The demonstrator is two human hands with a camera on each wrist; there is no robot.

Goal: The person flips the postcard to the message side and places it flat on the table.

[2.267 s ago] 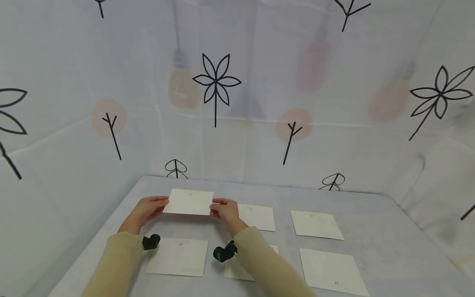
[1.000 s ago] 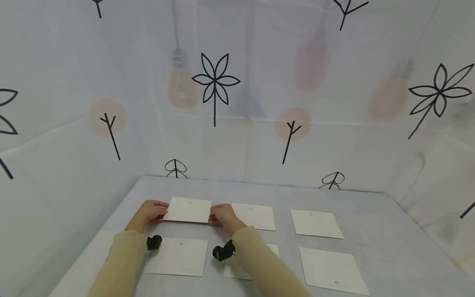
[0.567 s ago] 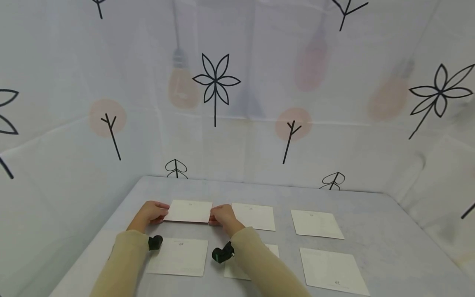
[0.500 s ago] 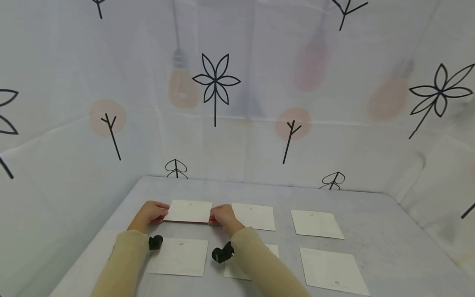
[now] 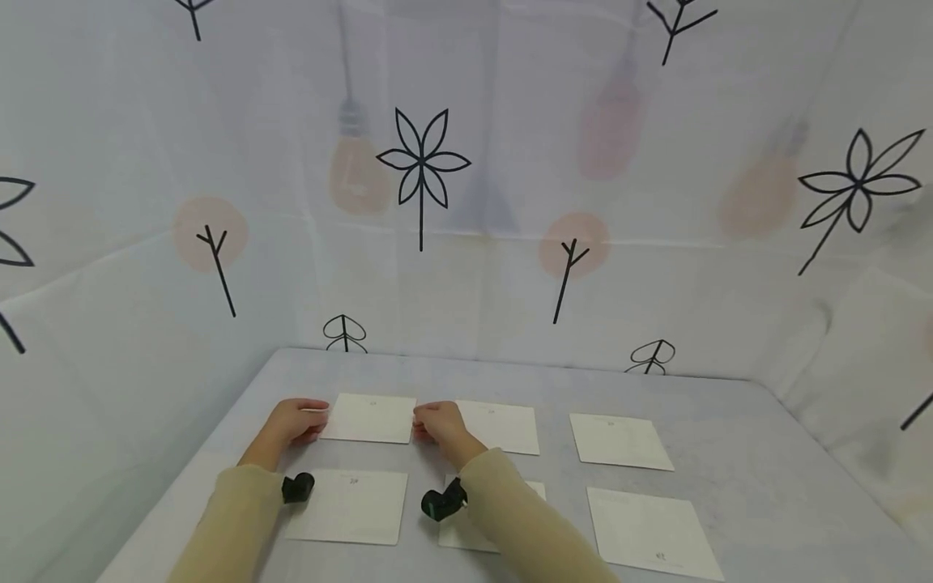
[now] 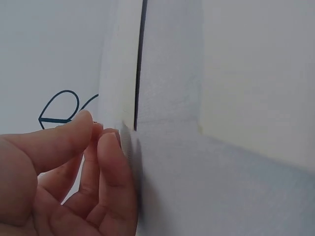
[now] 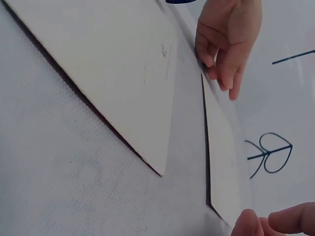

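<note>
A white rectangular card with tiny print near its far edge lies flat at the back left of the table. Just off its left edge is my left hand, loosely bent, with a small gap to the card. In the left wrist view, the thumb and fingertips of the left hand hold nothing, close by the corner of the card. My right hand rests at the right edge; the right wrist view shows its fingertips beside the corner of the card, contact unclear.
Similar white cards lie in two rows: one at back middle, one at back right, one at front left, one at front right. My right forearm partly covers the front middle card. Patterned cloth hangs behind.
The card held between both hands has come down onto the table, its raised near edge now flat. My left hand has let go and drawn slightly left; the right hand has loosened.
</note>
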